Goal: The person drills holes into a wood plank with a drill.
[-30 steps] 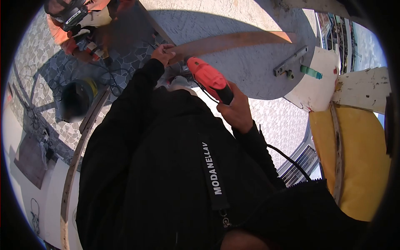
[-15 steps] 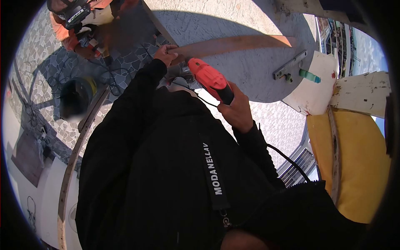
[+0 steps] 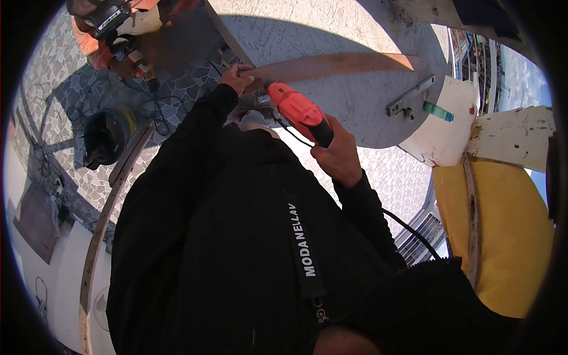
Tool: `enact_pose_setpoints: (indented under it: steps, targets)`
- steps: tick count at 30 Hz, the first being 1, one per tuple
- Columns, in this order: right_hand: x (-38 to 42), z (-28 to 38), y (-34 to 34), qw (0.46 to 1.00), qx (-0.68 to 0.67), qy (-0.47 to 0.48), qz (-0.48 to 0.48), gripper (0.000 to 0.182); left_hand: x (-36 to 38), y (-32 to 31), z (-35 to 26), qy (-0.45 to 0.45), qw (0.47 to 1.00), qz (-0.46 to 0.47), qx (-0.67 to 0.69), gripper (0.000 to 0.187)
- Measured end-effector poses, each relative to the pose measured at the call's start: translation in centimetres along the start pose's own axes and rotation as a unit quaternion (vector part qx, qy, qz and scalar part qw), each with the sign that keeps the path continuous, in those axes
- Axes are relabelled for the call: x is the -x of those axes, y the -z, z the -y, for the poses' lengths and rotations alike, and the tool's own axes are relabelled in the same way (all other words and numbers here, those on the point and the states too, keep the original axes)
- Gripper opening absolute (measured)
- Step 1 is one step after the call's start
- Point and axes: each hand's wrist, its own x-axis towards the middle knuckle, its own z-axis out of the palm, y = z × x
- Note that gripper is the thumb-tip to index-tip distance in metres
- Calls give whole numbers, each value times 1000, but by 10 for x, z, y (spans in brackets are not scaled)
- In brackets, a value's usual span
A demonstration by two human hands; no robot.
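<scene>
- Worker in black top grips a red power drill (image 3: pixel 299 112) in the right hand (image 3: pixel 338 158), fingers wrapped tight round the dark handle; nose of the drill points at the near end of a long curved wood strip (image 3: pixel 331 64), likely so the bit meets the wood square on.
- Left hand (image 3: pixel 238 77) closed on that same end of the strip, just beside the drill tip, apparently pinning it so it won't shift or spin under the tool. Hands sit close together, not touching.
- Strip lies across a grey round tabletop (image 3: pixel 355 112), far end running away from the drill twd the sunlit edge; flat support under the wood.
- Drill's black cord (image 3: pixel 408 225) trails back from the handle past the right sleeve.
- Well beyond the strip, near the tabletop's far rim: a metal bracket (image 3: pixel 409 96) and a green tube (image 3: pixel 438 110), parked w/in reach but clear of the work.
- 2nd person in orange (image 3: pixel 97 41) crouches on the patterned paving, off to the left of the strip's held end; a black bucket (image 3: pixel 106 135) stands nearer the wearer.
</scene>
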Motion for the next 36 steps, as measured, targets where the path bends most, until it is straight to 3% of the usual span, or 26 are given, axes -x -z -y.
enact_pose_setpoints:
  steps: [11, 16, 19, 25, 30, 33, 36]
  targets:
    - [-5, 8, 8, 999, 33, 33, 14, 57, -4, 3, 6, -8, 1000, 11, 11, 38]
    - [-12, 26, 17, 988, 139, 57, 42, 56, -6, 4, 11, -18, 1000, 19, 9, 36]
    - [-18, 25, 21, 986, 136, 80, 45, 55, -4, 1, 5, -18, 1000, -4, -4, 36]
    - [-17, 34, 22, 986, 153, 58, 46, 54, -6, 5, 12, -76, 996, 16, -30, 35]
    - [-18, 35, 22, 986, 148, 61, 46, 54, 5, -3, -1, -11, 1000, 2, 17, 32]
    - [-17, 35, 23, 986, 150, 59, 47, 54, 2, -3, 1, -45, 999, 7, 1, 31]
    - [-18, 34, 23, 985, 148, 67, 49, 54, 7, -4, -2, -17, 1000, 4, 25, 30]
